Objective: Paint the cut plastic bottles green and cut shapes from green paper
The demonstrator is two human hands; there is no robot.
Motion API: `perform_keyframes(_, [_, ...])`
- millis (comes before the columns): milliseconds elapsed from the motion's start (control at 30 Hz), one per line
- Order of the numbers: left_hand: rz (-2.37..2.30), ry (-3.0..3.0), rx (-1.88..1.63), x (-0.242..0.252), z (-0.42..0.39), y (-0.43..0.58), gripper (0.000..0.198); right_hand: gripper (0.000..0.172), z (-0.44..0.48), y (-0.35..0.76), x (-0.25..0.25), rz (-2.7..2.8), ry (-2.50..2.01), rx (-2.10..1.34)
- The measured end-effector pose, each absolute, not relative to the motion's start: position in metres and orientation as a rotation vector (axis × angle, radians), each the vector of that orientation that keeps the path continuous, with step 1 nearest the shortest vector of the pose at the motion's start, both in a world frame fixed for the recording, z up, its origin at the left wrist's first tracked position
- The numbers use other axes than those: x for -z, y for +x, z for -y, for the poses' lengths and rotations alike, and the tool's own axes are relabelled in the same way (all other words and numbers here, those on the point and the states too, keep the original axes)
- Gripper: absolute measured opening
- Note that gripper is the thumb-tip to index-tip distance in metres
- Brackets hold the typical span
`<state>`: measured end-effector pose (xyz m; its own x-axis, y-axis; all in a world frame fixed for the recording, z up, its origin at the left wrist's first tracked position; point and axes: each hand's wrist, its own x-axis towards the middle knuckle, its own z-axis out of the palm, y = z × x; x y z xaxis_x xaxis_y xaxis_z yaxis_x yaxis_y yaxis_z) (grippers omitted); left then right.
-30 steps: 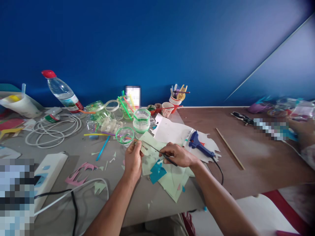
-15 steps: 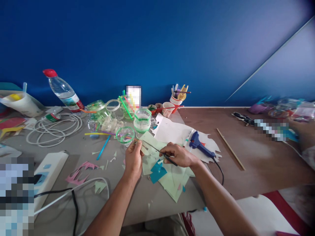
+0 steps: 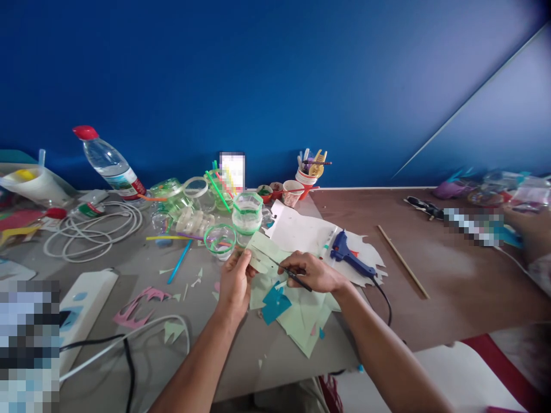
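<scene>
My left hand (image 3: 236, 278) pinches a small pale green paper piece (image 3: 261, 252) between thumb and fingers, above the table. My right hand (image 3: 310, 272) is closed round a slender black tool (image 3: 297, 280). The tool's thin tip points left, close to the paper's right edge; the fingers hide part of it, so its exact kind is unclear. Under the hands lie larger pale green sheets (image 3: 301, 332) and a cut blue paper piece (image 3: 275, 304). Just beyond my left hand stands a clear green-rimmed cup (image 3: 220, 236).
A blue glue gun (image 3: 350, 256) rests on white paper (image 3: 293, 226). Left are a power strip (image 3: 88, 304), coiled white cable (image 3: 94, 244), pink scraps (image 3: 140, 307) and a tilted bottle (image 3: 114, 166). A wooden stick (image 3: 402, 261) lies right. Another person's hand (image 3: 527, 226) is at far right.
The green paper in my left hand has turned, its broader face now showing. My right hand and the black tool stay almost in place. The view has shifted slightly.
</scene>
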<state>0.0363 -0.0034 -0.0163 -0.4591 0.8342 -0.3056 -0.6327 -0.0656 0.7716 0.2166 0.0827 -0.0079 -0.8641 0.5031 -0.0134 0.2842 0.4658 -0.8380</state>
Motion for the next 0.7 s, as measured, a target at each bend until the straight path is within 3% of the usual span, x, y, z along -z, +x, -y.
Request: perform_keyframes(700, [-1.078,0.522,-1.52,0.0168,0.009,0.0447,0.03,0.045,-0.0796,0.2104,0.0038,2.361,-0.597,-1.464])
